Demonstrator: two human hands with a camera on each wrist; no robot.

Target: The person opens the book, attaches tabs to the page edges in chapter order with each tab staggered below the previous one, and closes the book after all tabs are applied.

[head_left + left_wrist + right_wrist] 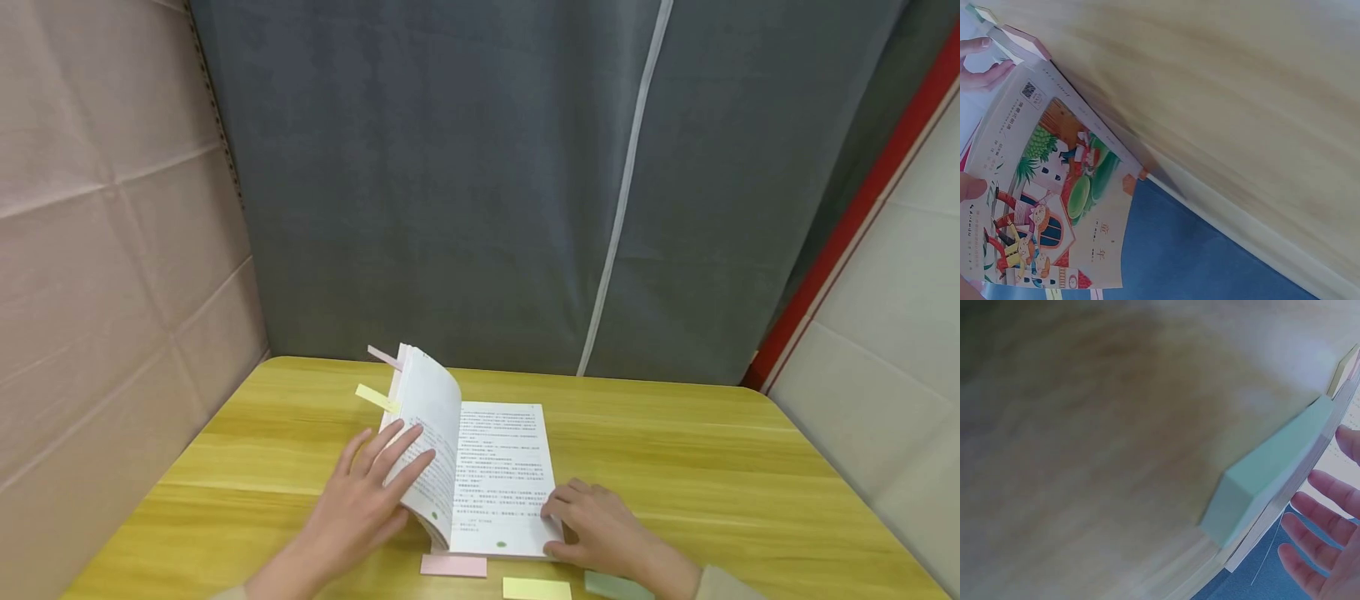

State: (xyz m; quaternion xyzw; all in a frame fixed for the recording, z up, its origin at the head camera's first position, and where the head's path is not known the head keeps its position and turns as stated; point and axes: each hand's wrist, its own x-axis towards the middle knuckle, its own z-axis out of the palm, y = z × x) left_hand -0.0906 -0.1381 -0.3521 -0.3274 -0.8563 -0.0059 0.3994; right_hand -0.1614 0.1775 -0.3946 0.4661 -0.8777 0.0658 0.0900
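An open book (502, 467) lies on the table, its left-hand pages (431, 400) raised at a slant. My left hand (360, 492) holds this raised part, long fingers spread over the printed page. In the left wrist view a fingertip touches the illustrated cover (1054, 200). From the pages' outer edge stick out a pink tab (385, 357) and a yellow tab (377, 397). My right hand (600, 529) rests at the book's lower right edge, thumb near the corner. In the right wrist view its fingers (1322, 515) are spread and fairly straight.
Below the book lie a pink sticky-note pad (453, 566), a yellow pad (536, 589) and a green pad (617, 585), the green one partly under the right wrist. A grey curtain (450, 208) hangs behind the wooden table (675, 450), with pale cloth walls at both sides.
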